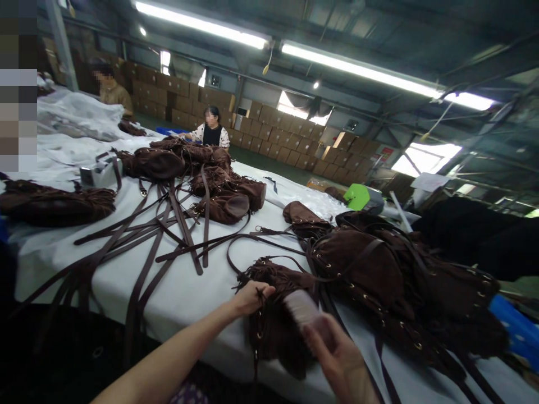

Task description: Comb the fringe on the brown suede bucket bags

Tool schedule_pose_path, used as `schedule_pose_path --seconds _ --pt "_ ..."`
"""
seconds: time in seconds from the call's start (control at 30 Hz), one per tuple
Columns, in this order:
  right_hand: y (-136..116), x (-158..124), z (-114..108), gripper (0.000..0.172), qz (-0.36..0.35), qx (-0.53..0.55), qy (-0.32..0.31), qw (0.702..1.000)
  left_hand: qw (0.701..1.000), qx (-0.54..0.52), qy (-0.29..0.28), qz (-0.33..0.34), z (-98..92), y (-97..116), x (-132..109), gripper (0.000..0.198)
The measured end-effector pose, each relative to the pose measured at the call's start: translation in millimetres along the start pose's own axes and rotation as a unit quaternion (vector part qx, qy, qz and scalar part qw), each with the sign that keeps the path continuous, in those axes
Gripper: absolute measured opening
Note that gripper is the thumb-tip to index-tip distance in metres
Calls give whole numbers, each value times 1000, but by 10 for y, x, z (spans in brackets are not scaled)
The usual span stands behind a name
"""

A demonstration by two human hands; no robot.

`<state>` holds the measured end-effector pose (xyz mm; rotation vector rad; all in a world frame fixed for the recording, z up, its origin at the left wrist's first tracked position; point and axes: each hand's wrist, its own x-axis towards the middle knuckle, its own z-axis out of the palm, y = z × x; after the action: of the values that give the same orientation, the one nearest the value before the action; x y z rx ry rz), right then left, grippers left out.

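At the near edge of the table, a dark brown fringed bag (278,331) with metal eyelets lies in front of me. My left hand (251,298) is closed on its upper left edge, with dark fringe or cord showing at the fingertips. Over the bag's right side, my right hand (339,356) grips a pale block-shaped brush (302,308). Motion smears the brush, and I cannot tell whether it touches the bag.
To the right, several brown bags (362,269) are heaped. More bags (223,205) with long straps (181,230) lie across the white-covered table (112,269). Two people stand beyond it, one in a dark vest (213,134). Stacked cartons (269,132) line the far wall.
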<state>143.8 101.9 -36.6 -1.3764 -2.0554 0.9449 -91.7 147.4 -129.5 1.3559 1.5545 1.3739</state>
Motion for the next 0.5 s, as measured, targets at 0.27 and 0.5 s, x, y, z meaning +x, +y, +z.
schedule_pose_path --seconds 0.27,0.5 --pt "522 286 183 34 -52 -150 102 982 956 58 266 -109 -841 82 -387 30" --pt "440 256 295 29 -26 -129 47 990 930 357 57 -58 436 338 -1065 59"
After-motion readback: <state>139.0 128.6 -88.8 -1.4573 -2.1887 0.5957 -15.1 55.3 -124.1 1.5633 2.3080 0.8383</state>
